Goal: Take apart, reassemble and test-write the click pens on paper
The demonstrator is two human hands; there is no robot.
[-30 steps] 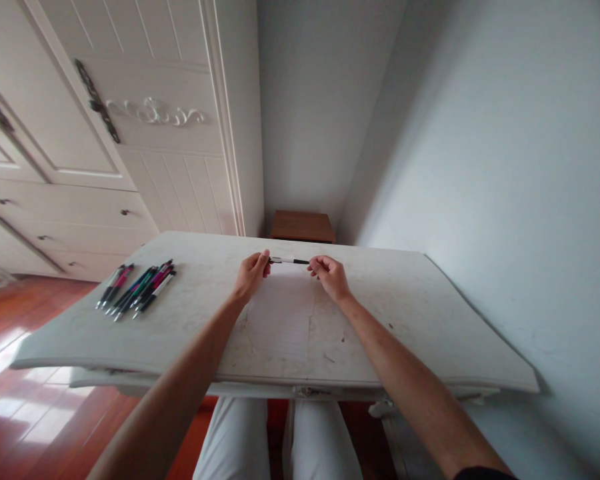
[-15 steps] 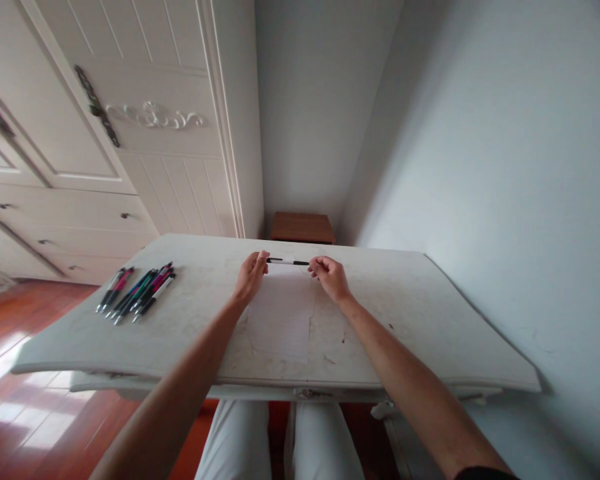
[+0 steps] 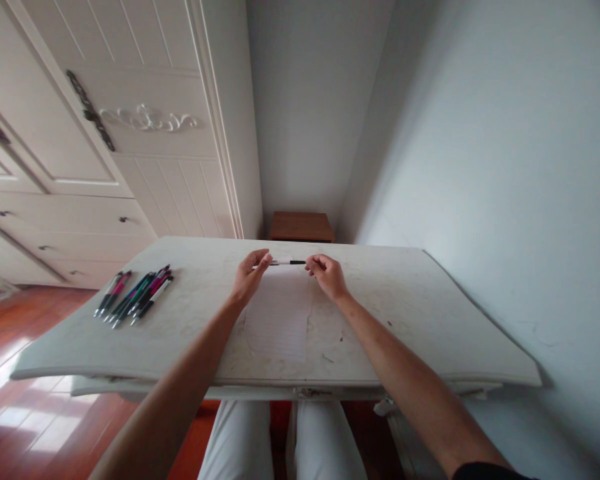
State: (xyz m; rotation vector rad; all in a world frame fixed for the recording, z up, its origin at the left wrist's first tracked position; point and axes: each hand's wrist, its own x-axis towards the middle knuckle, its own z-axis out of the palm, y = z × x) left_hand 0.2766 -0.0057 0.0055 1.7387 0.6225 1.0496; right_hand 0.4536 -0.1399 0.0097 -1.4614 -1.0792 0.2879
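Note:
A white pen with a black grip (image 3: 287,263) lies level between my two hands, above the far end of a lined sheet of paper (image 3: 279,313). My left hand (image 3: 251,273) closes on its left end, thumb and fingers together. The other end, the black one, is pinched in the fingertips of my right hand (image 3: 327,273). Over on the left of the desk is a loose bunch of pens (image 3: 137,297), several of them, in black, pink, green, purple and white with silver tips.
The worn white desk (image 3: 395,287) fills the space before me, its right edge along a pale wall (image 3: 505,200). A white wardrobe (image 3: 175,193) rises at the back left. Behind the desk stands a small brown cabinet (image 3: 303,227).
The left hand's fingers have shifted over the pen's left end, covering more of it. The right hand keeps its pinch. The view has moved slightly.

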